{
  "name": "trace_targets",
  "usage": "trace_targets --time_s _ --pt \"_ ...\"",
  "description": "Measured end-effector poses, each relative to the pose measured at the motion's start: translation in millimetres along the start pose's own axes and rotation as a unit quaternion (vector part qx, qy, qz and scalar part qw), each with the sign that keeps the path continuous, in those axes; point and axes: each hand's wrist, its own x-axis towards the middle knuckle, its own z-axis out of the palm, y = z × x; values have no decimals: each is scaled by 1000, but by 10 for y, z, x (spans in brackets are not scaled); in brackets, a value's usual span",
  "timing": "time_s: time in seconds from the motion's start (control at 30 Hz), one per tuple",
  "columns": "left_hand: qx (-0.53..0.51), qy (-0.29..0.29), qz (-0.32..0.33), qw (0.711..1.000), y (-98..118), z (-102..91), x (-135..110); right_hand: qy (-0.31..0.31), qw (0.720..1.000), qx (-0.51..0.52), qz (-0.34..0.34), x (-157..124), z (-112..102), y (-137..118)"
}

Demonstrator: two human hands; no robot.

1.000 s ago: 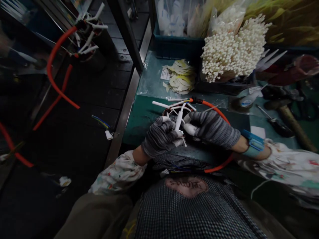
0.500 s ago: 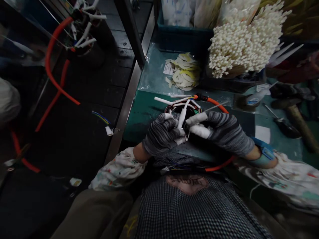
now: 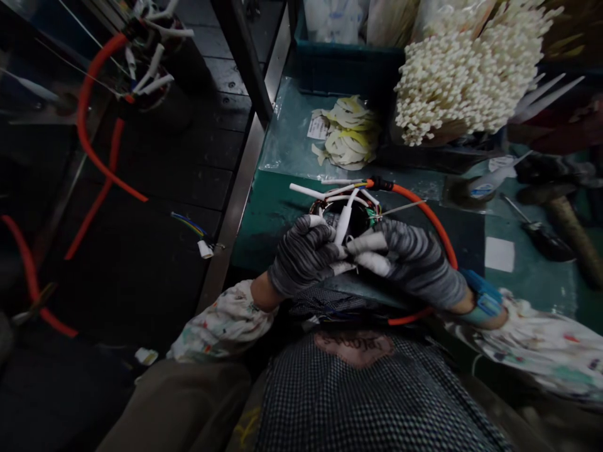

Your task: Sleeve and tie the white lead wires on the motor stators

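A round motor stator with red-brown windings and white-sleeved leads lies on the green bench in front of me. My left hand, in a striped grey glove, is closed at its near rim, fingertips pinched by the lower end of a white sleeve. My right hand, gloved with white-wrapped fingertips, is closed opposite. Its fingertips pinch a thin white cord, which loops between the hands. A thin metal rod sticks out beyond the right fingers; its grip is hidden.
An orange cable curves from the stator round my right hand. Yellowish strips lie on a plastic bag behind. White tubes stand at the back. At right are a screwdriver, a hammer and a bottle. More stators stand left.
My right hand has moved left and slightly down towards the left hand, and the metal rod has shifted with it. A small cord loop now shows between the fingertips. The left hand stays put.
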Motion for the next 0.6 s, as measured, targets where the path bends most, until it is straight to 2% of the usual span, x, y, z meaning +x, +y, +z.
trace_targets --time_s 0.07,0.1,0.17,0.23,0.33,0.6 --pt "4 -13 1 1000 0 -9 17 -15 996 -26 -82 -71 9 64" --pt "7 -20 2 1000 -1 -13 24 -12 995 -38 -93 -103 16 83" --pt "9 -23 4 1000 -2 -23 37 29 997 -46 -48 -141 33 78" --pt "5 -10 9 1000 0 -32 48 70 997 -23 36 -131 47 21" --pt "-3 -8 8 1000 8 -39 55 84 987 28 134 -53 53 -96" --pt "-17 -27 2 1000 -11 -10 -2 100 982 26 156 -4 120 -152"
